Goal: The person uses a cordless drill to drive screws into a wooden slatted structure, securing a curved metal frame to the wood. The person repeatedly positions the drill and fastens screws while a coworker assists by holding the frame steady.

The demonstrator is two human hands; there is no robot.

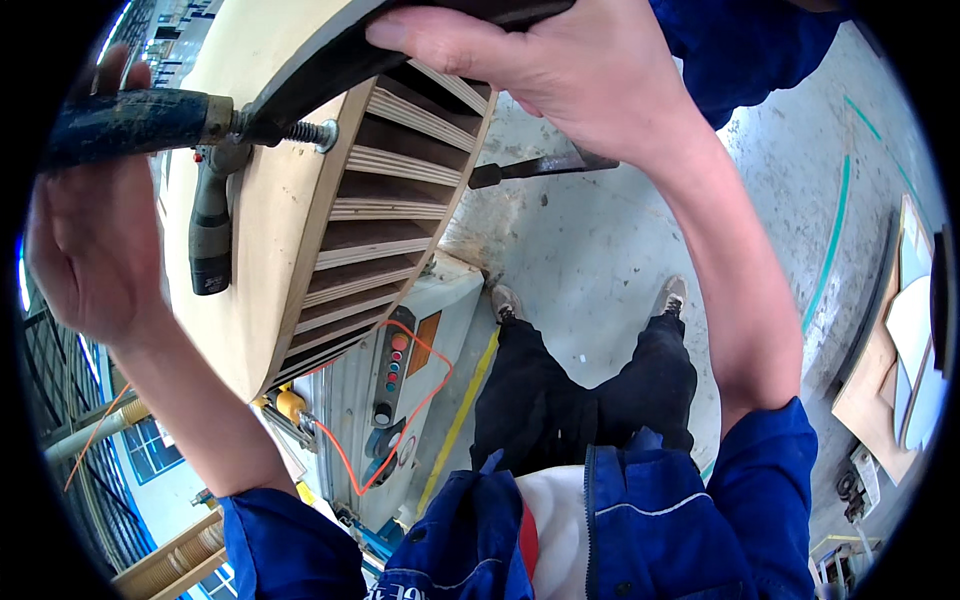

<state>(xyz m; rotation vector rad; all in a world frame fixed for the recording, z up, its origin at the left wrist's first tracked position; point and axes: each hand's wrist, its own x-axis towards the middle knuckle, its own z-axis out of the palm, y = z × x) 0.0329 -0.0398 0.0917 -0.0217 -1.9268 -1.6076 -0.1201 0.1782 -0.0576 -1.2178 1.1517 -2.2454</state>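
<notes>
A clamp with a dark metal bar [330,62] and a worn blue handle [135,122] lies across the top of a curved plywood frame [265,210]. Its screw tip presses against or sits close to the pale panel. My right hand [590,75] is closed round the bar, thumb on top and fingers mostly hidden behind. Beside the handle, my left hand [95,240] has its palm showing and fingers stretched up behind the grip, not wrapped round it. A grey and black cordless drill [210,230] rests on the panel below the screw. Layered plywood ribs [390,205] line the frame's open side.
Another person's blue sleeve [745,50] is at the top right, near a dark bar-like tool [545,165]. Below the frame stands a machine with a button panel [392,365] and a looping orange cable [445,385]. Board offcuts [880,370] lean at the far right.
</notes>
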